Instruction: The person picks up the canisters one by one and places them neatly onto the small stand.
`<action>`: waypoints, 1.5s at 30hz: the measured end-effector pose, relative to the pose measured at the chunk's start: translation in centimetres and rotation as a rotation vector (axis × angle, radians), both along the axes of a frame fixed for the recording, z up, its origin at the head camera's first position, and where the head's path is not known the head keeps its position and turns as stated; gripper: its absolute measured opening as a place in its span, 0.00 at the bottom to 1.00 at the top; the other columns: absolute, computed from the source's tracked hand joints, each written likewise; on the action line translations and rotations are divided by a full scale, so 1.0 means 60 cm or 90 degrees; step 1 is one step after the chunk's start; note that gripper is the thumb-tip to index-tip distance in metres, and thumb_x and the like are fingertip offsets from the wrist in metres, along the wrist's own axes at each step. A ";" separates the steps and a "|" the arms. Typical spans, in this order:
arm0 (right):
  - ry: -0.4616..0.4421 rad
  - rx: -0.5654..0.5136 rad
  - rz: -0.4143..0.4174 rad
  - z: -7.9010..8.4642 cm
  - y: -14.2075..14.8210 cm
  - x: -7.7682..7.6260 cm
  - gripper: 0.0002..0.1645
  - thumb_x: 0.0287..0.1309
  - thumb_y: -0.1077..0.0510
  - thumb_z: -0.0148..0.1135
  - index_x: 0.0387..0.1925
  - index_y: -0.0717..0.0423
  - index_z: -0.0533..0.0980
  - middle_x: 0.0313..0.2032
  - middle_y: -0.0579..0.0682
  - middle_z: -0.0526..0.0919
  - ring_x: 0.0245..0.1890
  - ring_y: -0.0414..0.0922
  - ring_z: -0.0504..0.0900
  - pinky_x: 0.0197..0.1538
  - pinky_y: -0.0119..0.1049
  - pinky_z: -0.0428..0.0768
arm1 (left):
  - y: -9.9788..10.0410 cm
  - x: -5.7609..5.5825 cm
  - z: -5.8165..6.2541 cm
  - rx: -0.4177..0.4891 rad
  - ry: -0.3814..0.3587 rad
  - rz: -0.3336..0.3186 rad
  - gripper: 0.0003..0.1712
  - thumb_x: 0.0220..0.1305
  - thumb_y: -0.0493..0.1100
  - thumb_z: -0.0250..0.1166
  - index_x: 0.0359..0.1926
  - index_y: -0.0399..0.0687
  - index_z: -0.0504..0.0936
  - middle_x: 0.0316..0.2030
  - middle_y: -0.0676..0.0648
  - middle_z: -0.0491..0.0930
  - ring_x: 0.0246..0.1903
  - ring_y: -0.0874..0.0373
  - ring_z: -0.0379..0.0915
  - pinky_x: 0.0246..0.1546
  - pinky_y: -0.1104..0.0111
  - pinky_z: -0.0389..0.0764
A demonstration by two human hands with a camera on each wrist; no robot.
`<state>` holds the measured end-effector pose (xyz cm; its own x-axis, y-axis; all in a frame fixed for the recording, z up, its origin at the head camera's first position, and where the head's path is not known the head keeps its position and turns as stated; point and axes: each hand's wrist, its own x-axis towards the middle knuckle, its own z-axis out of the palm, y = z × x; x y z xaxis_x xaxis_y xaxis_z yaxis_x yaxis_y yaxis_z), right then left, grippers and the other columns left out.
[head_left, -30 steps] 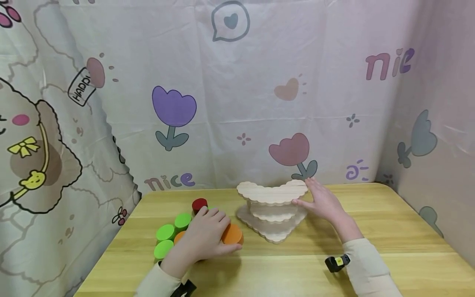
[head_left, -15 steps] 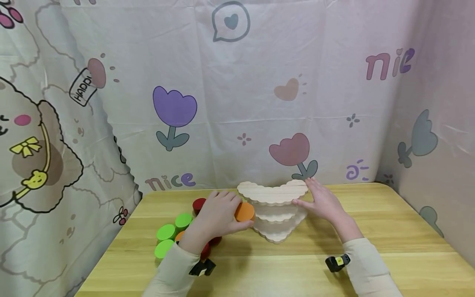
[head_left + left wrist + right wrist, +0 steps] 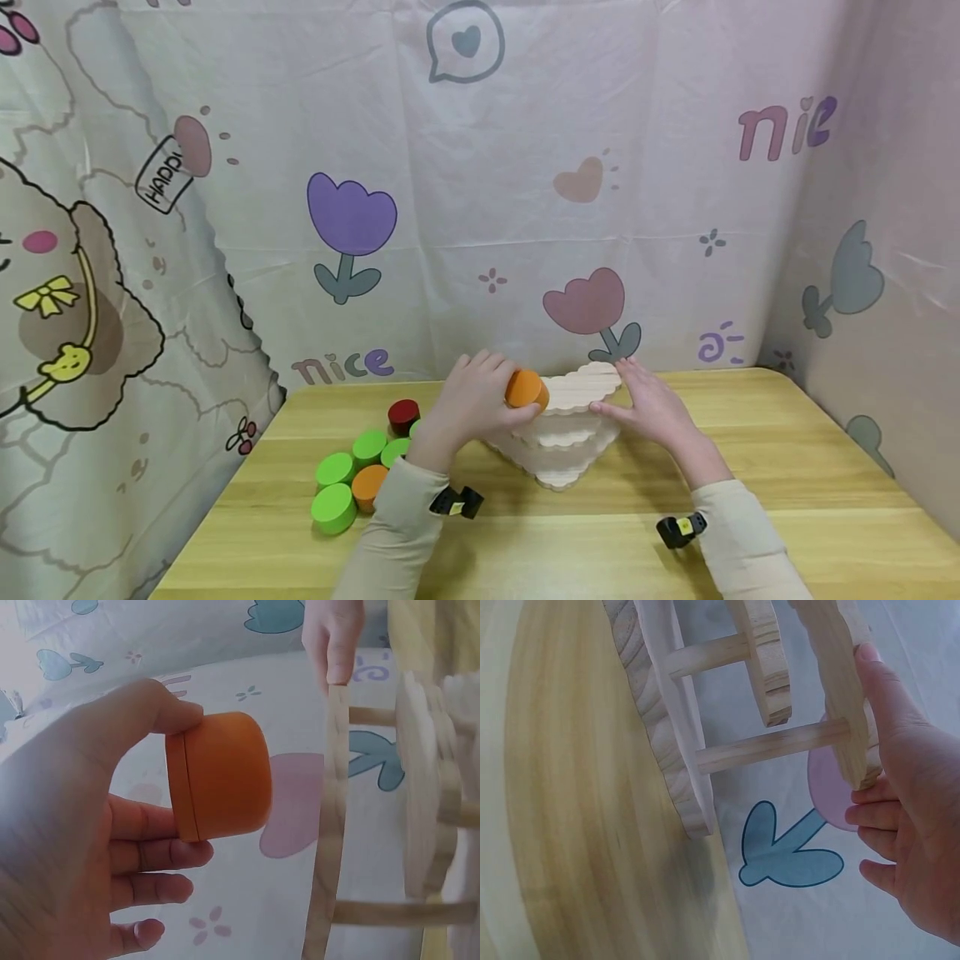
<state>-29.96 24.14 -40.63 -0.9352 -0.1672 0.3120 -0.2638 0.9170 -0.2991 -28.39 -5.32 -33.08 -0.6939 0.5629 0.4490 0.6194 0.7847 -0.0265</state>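
The left hand [image 3: 476, 404], raised above the desk [image 3: 802, 467], pinches with thumb [image 3: 172, 712] and fingers [image 3: 154, 889]. The right hand [image 3: 654, 408] grips near the far edge.

The left hand [image 3: 474, 402] holds an orange cylinder [image 3: 527, 391] by the stand [image 3: 581, 390], contact unclear. The right hand [image 3: 656, 410] grips the stand.

Five Green, Two Orange, One Red

Lower left of the head view: five green containers [image 3: 333, 510], one mostly hidden, and one red container [image 3: 403, 417]. Orange containers [image 3: 369, 489]: two, one lower left, one nearer centre. Wooden stand [image 3: 587, 388]: one, three tiers. Wrist cameras [image 3: 678, 532]: two.
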 end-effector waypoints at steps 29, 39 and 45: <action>-0.004 -0.005 -0.009 -0.001 -0.001 0.001 0.61 0.53 0.25 0.57 0.70 0.67 0.58 0.71 0.68 0.58 0.72 0.66 0.55 0.70 0.62 0.57 | 0.143 -0.074 -0.015 0.003 -0.039 0.003 0.37 0.60 0.64 0.55 0.67 0.53 0.70 0.56 0.52 0.72 0.54 0.58 0.66 0.50 0.64 0.70; 0.001 -0.002 -0.006 -0.005 -0.001 -0.004 0.61 0.53 0.24 0.56 0.70 0.68 0.57 0.71 0.68 0.59 0.72 0.65 0.55 0.70 0.62 0.57 | 0.174 -0.094 -0.036 -0.023 -0.077 0.043 0.40 0.64 0.66 0.53 0.70 0.51 0.65 0.61 0.51 0.69 0.55 0.57 0.66 0.52 0.62 0.71; 0.001 -0.008 -0.008 -0.005 0.001 -0.002 0.61 0.53 0.25 0.57 0.70 0.68 0.57 0.71 0.67 0.59 0.73 0.65 0.55 0.70 0.62 0.57 | 0.195 -0.105 -0.044 -0.018 -0.086 0.052 0.38 0.66 0.66 0.51 0.70 0.52 0.66 0.59 0.51 0.71 0.56 0.57 0.66 0.53 0.61 0.72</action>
<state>-30.09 24.20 -40.92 -0.9368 -0.1516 0.3152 -0.2526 0.9167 -0.3097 -34.68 6.41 -35.72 -0.7911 0.5129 0.3332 0.5524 0.8331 0.0292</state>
